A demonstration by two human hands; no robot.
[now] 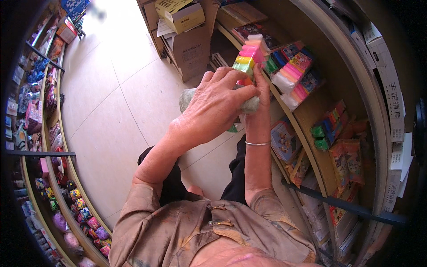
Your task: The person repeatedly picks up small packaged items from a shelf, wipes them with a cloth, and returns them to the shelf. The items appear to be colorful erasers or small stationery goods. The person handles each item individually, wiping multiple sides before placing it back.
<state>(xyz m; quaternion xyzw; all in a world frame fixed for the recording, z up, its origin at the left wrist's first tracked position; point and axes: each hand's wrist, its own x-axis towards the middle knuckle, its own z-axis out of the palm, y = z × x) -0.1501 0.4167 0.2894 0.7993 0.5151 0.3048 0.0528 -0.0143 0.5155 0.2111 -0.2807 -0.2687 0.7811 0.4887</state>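
My left hand reaches across the front of my body, its thumb and palm around a rolled grey-green cloth that sticks out on both sides of it. Beyond the cloth, my right hand holds a clear-wrapped pack of coloured modelling clay, with pink, yellow, green and orange blocks. The fingers of my left hand lie close to the near end of this pack. Most of my right hand's fingers are hidden behind the pack and the cloth.
Similar clay packs lie on the shelf board at right, with another multicoloured pack nearer me. A cardboard box stands ahead, under a yellow carton. Shelves of small goods line the left side of the tiled floor.
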